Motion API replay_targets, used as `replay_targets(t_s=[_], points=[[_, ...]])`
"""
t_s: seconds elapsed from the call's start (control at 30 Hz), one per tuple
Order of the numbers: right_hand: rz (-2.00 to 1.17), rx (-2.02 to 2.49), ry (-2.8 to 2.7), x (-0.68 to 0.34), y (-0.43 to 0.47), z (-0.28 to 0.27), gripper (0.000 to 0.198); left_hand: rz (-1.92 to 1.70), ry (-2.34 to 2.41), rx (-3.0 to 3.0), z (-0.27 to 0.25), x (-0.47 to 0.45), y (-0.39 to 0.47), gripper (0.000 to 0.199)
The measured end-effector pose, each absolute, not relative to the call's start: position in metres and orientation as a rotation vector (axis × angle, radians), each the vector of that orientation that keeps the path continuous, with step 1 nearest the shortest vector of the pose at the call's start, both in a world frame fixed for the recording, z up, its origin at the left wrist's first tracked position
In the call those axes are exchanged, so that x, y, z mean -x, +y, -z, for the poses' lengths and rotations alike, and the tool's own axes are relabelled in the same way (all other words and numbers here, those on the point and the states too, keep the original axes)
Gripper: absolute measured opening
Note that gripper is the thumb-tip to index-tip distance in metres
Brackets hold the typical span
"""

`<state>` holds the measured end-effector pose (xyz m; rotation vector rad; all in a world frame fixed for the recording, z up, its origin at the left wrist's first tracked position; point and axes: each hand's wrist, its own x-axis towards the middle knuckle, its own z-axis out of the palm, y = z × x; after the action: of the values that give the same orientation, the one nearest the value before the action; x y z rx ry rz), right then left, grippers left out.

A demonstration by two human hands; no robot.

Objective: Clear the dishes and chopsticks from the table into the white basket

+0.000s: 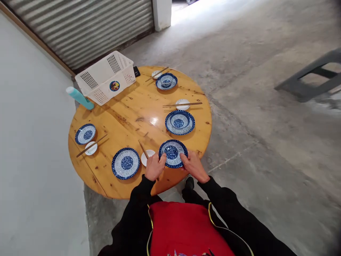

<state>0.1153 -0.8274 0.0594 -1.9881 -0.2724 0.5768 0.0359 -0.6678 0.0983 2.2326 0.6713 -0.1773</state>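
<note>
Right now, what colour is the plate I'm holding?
The plate is blue and white, with dark blue rim; head view.

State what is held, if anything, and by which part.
A blue-and-white plate, held by its rim: the left hand at its left side, the right hand at its right.

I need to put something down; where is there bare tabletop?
On the table: the middle, between white basket and held plate; also front-left, nearer than the leftmost white dish. Crowded: right side, bowls on plates, and around the left hand.
</note>
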Motion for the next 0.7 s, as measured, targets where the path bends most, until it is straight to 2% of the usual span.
replay_targets(t_s=[0.1, 0.27, 0.43, 0.7], points=[[-0.663, 1.945, -0.296, -0.141, -0.863, -0.063, 0.014, 0.172, 0.713, -2.291, -0.103, -0.056, -0.706, 0.030], [-0.671, 1.952, -0.336, -0.189, -0.889, -0.071, 0.015, 0.102, 0.764, -2.410, -0.112, -0.098, -0.737, 0.024], [-0.607, 2.045, -0.393, -0.241, -0.876, -0.074, 0.019, 0.125, 0.825, -2.505, -0.114, -0.151, -0.730, 0.029], [-0.579, 2.319, -0.555, -0.315, -0.834, -0.062, 0.016, 0.122, 0.831, -2.453, -0.084, -0.214, -0.695, 0.047]])
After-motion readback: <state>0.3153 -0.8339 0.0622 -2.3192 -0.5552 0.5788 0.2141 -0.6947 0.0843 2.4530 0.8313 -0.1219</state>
